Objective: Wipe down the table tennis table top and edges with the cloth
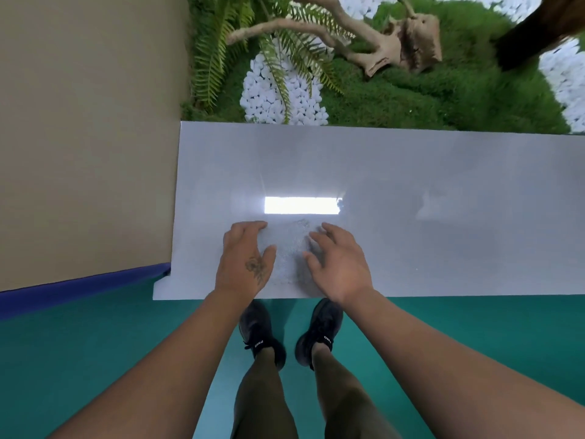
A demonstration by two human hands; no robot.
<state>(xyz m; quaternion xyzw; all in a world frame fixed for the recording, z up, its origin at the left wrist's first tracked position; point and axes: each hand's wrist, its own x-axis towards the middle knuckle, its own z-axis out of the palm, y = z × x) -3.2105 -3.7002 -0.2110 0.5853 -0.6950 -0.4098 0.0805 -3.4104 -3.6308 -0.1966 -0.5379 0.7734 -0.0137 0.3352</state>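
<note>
The person is pressing the left hand (245, 258) and right hand (340, 264), fingers spread rather than clenched, onto the pale cloth (289, 251) lying near the table (443, 185) front edge, so wiping is seemingly barely beginning.

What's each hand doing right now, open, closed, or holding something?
Left hand: open, fingers spread, pressing on the cloth.
Right hand: open, fingers spread, on the same cloth.
</note>
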